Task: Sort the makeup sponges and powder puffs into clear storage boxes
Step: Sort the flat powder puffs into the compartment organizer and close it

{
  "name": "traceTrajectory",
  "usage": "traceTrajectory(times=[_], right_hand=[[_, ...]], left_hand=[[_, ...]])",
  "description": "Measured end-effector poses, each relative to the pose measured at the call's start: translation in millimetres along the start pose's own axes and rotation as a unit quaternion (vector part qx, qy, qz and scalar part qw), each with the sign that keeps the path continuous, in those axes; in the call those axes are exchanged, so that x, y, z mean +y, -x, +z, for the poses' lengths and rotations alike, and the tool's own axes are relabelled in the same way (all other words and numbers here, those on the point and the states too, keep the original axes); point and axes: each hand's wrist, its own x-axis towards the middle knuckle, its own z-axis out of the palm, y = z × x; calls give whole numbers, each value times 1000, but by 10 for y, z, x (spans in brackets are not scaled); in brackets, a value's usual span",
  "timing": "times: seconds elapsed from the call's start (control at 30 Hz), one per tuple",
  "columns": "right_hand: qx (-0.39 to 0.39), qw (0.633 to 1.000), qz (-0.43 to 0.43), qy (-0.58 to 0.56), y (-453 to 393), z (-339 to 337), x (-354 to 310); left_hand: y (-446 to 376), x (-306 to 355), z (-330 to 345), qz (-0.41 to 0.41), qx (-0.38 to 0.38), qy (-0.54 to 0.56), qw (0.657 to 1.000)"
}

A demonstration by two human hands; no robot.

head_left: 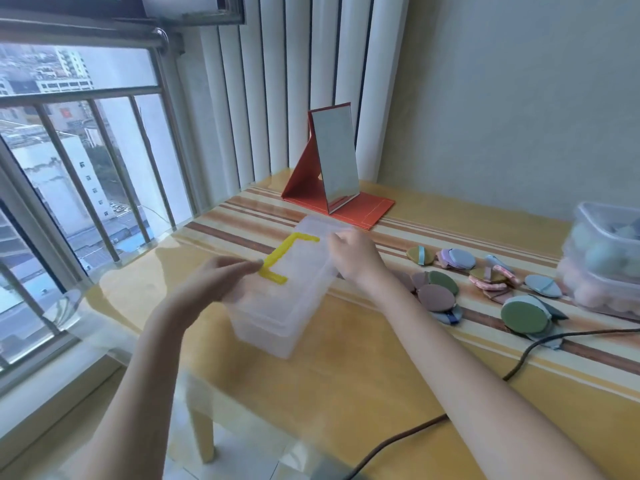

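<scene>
Two hands at a clear storage box (277, 306) near the counter's (346, 375) left end. Box lidded, clear lid (294, 271) with a yellow handle (277, 261) lying flat on top. Left hand (214, 282) at the near-left end of the lid, fingers curled over its edge, fingertips beside the handle. Right hand (353, 254) at the far-right end, fingers bent and pinching the lid's rim. Some motion blur on both hands; exact finger contact hard to read.

Powder puffs (485, 282) scattered flat on the striped cloth right of the box: brown, olive green, lilac, blue, pink, several overlapping. Largest green puff (524, 317) lies nearest the front, over a grey-blue one. Two stacked clear boxes (602, 265) at the right edge, upper with pale green sponges, lower with pink ones. Red folding mirror (336, 168) upright at the back, well apart from the box. Black cable (540, 344) trails across the counter's front right. Window with railing to the left.
</scene>
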Motion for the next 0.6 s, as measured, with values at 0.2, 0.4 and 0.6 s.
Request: traceTrajectory(times=[0.2,0.4,0.6], right_hand=[[-264,924,27,274,-56,151,-347],[-314,906,-53,278,-200,-73,-350],[-343,912,-115,191,-113,-148,-324]], left_hand=[[77,2,344,58,-158,24,985],[-55,-113,159,137,146,58,978],[-356,-241,204,112,66,91,987]])
